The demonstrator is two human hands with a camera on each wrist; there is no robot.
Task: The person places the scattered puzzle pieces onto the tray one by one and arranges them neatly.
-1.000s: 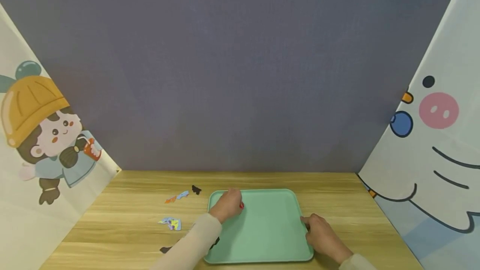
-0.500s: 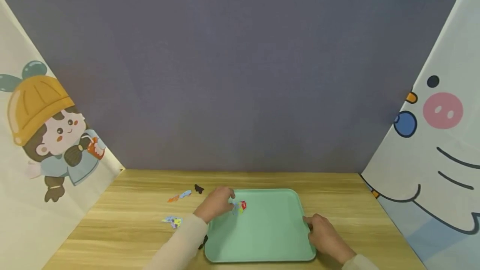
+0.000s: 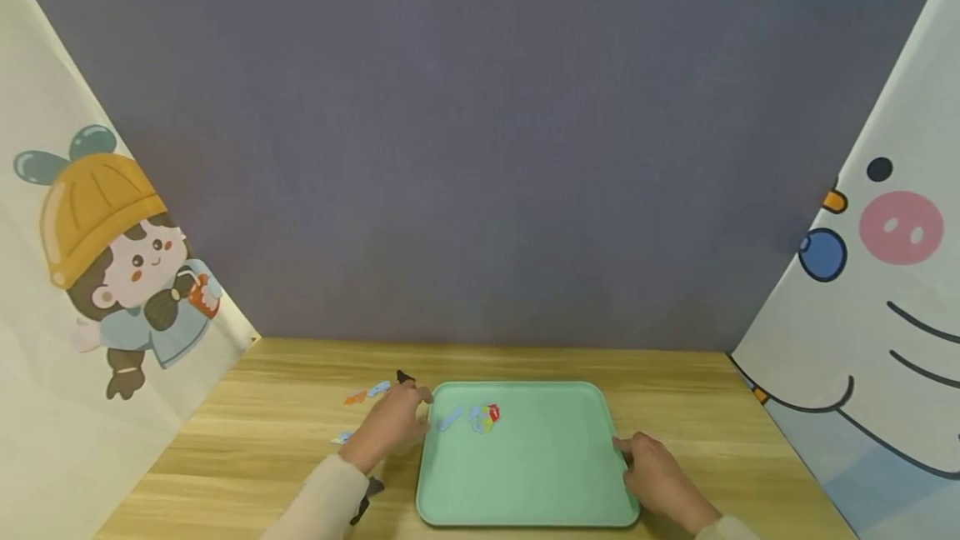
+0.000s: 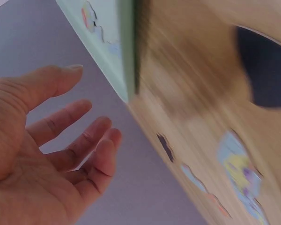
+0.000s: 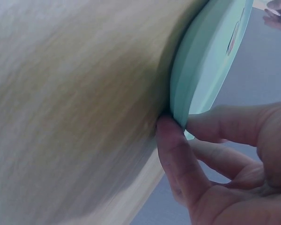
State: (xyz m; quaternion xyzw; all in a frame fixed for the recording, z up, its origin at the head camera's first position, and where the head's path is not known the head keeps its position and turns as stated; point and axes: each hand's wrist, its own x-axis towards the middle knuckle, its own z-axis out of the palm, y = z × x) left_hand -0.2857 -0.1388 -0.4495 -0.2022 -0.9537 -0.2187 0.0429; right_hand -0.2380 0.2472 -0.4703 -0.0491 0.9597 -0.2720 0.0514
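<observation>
A mint-green tray [image 3: 525, 473] lies on the wooden table. On its upper left sit a small light-blue puzzle piece [image 3: 450, 419] and a multicoloured puzzle piece cluster [image 3: 483, 417] with red and yellow parts. My left hand [image 3: 390, 423] hovers by the tray's left edge, holding nothing; in the left wrist view its fingers [image 4: 68, 123] are relaxed and spread apart. With thumb and fingers, my right hand [image 3: 662, 477] pinches the tray's right rim. The right wrist view shows the rim [image 5: 180, 101] between its thumb and index finger.
Left of the tray lie an orange piece [image 3: 355, 397], a blue piece [image 3: 378, 388] and a black piece [image 3: 405, 377]. A blue-yellow piece [image 4: 240, 171] and dark pieces [image 3: 362, 507] are partly hidden by the left arm in the head view. A grey wall [image 3: 480, 148] rises behind the table.
My left hand has let go over the tray and moved left past its edge, uncovering the multicoloured cluster and the light-blue piece. My right hand keeps its hold on the rim.
</observation>
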